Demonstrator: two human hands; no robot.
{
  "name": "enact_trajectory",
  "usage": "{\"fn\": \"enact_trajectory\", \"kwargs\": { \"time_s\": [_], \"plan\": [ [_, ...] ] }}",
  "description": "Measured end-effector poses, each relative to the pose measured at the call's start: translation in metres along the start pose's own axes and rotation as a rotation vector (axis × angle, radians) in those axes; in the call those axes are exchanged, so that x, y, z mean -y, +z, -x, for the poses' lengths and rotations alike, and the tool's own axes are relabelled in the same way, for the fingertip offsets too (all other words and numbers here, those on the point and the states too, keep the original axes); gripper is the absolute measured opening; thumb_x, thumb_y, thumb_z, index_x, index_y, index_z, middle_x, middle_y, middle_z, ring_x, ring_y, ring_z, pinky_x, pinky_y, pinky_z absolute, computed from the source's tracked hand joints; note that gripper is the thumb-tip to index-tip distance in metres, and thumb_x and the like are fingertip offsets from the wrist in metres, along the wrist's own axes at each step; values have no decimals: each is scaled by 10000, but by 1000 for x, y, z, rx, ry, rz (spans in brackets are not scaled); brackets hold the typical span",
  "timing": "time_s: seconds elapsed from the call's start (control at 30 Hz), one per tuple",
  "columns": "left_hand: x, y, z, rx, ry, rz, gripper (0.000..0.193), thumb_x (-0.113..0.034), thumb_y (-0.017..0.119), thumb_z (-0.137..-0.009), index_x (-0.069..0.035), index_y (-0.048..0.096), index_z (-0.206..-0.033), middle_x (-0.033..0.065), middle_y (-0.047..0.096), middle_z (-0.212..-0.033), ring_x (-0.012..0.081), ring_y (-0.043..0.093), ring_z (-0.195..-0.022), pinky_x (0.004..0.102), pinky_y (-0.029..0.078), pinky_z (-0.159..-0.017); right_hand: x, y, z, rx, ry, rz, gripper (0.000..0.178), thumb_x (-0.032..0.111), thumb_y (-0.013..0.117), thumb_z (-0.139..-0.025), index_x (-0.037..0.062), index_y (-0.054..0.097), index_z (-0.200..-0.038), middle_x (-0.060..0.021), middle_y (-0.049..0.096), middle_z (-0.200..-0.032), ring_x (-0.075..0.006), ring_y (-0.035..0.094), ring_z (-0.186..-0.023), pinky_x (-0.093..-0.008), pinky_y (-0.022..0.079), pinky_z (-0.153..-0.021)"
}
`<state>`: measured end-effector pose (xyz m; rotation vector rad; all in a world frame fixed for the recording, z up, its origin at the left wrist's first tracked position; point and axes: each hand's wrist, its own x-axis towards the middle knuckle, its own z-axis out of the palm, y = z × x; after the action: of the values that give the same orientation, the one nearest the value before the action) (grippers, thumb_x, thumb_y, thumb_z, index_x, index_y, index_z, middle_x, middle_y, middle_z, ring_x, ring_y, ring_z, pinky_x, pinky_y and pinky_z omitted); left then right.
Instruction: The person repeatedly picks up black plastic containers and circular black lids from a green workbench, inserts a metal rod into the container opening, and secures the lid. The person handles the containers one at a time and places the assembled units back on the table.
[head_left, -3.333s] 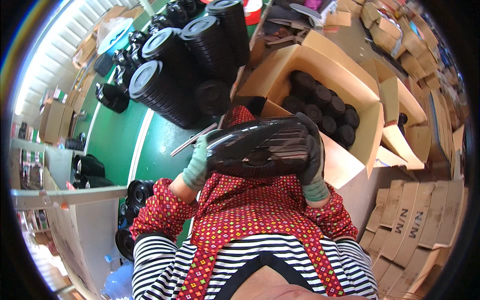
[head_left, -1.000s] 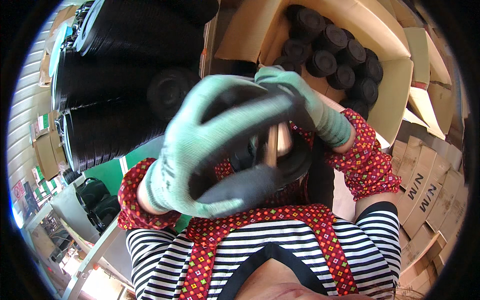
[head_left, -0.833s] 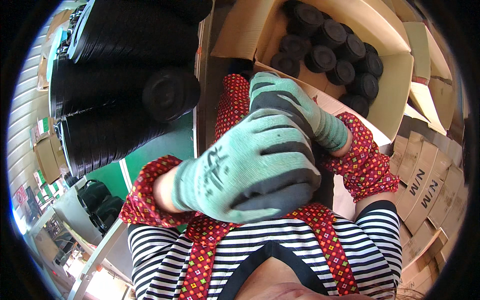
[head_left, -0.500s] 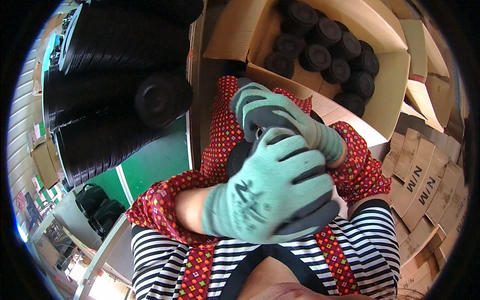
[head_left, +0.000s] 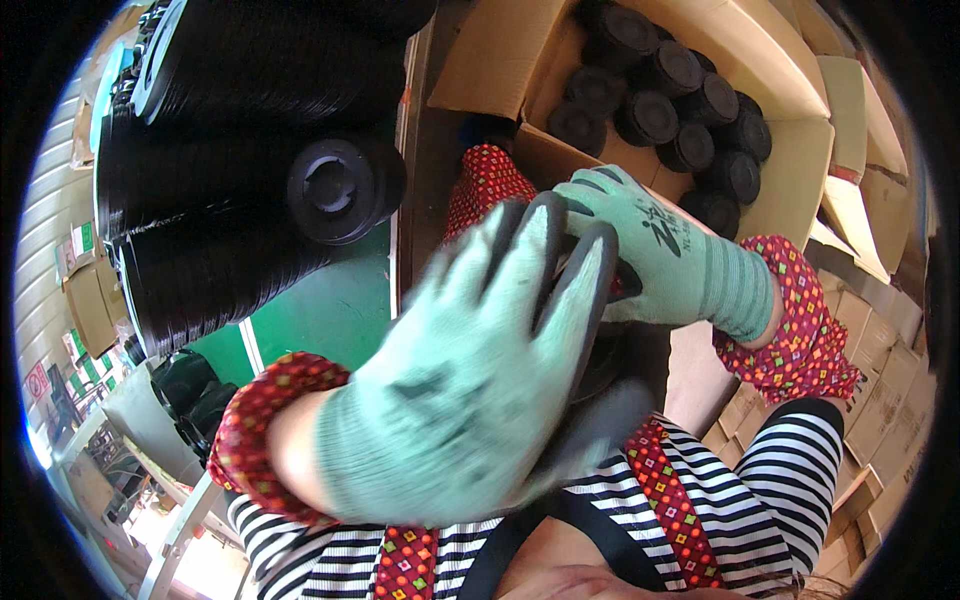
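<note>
Cardboard cartons fill the background at right. Black item (head_left: 600, 350), mostly hidden, sits between both gloved hands near the chest. Left hand (head_left: 470, 370) is blurred, fingers spread flat over the item. Right hand (head_left: 650, 250) curls onto its far edge; grip cannot be confirmed. Open carton (head_left: 790, 170) of black round lids (head_left: 680, 100) lies far right. Stacked black containers (head_left: 240, 160) stand far left above green floor (head_left: 330, 310).
</note>
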<state>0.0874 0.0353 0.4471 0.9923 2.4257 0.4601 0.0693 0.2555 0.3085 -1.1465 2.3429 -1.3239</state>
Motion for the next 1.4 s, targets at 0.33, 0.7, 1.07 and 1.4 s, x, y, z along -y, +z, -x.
{"fn": "enact_trajectory", "kwargs": {
  "time_s": [0.33,0.7,1.07,1.4],
  "plan": [
    [90,45,-36,25,89,218,453,-148,823,-741,-7,690,-1151,228,722,-957,432,712,-876,445,577,-747,67,-8,20,104,418,438,691,483,747,-855,37,593,-1361,-124,602,-951,-293,636,-837,-448,474,-745],
    [138,110,-79,-282,357,386,295,-252,775,-851,-73,751,-1085,172,730,-885,373,713,-804,431,555,-725,93,-19,-10,296,711,524,555,357,684,-947,-7,591,-1357,-157,648,-922,-318,658,-787,-438,488,-708],
    [130,101,54,-800,-137,443,295,-56,826,-828,-21,728,-1104,189,739,-958,357,746,-879,376,589,-810,98,19,42,-264,228,518,673,405,689,-923,84,573,-1502,-223,452,-1576,-429,380,-1478,-556,245,-1237],
    [196,268,203,-869,-641,-70,280,-246,801,-885,-98,707,-1104,138,721,-982,366,702,-901,446,557,-786,56,66,66,-364,344,-78,593,194,861,-853,-10,630,-1359,-125,676,-1297,-226,652,-1197,-358,512,-1047]
  ]
}}
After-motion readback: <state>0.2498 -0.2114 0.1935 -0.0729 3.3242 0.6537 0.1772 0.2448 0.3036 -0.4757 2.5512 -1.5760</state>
